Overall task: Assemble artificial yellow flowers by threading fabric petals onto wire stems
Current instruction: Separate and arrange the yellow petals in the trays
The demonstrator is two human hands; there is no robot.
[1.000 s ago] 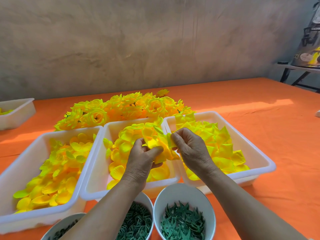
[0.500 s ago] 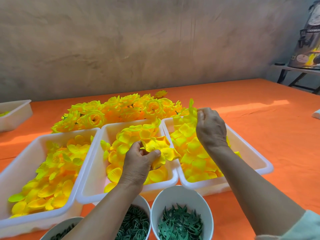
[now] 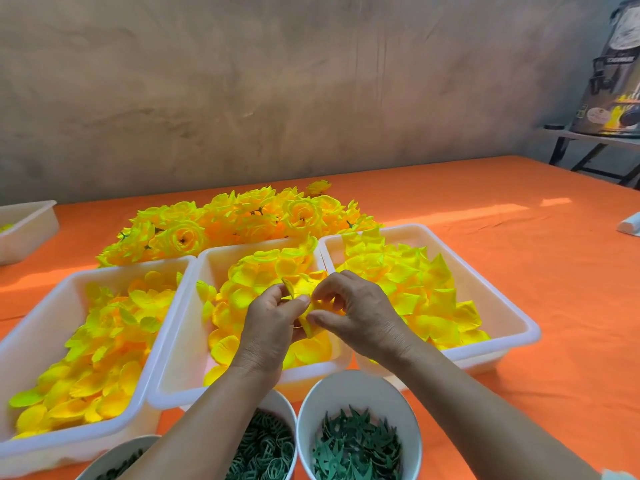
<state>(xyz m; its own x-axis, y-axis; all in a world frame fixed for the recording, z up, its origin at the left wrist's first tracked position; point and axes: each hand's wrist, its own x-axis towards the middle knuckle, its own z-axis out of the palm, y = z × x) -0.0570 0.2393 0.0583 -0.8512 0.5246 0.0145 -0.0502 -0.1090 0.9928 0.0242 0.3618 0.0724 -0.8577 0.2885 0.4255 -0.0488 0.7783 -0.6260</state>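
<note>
Both hands meet over the middle white tray [image 3: 180,393]. My left hand [image 3: 268,327] pinches a part-built yellow flower [image 3: 303,289] by its base. My right hand [image 3: 360,313] grips a yellow petal piece against that flower from the right. The stem is hidden by my fingers. Loose yellow petals fill the left tray [image 3: 31,337], the middle tray and the right tray [image 3: 512,317]. A heap of finished yellow flowers [image 3: 239,220] lies on the orange cloth behind the trays.
Three white cups stand at the near edge: one with green leaf pieces [image 3: 356,445], one with green rings [image 3: 266,452], one partly cut off [image 3: 117,459]. Another white tray [image 3: 24,230] sits far left. A side table with a metal urn [image 3: 613,74] stands at the right.
My right hand went out to the right tray, lifted a petal piece, and has come back to the flower held in my left hand.
</note>
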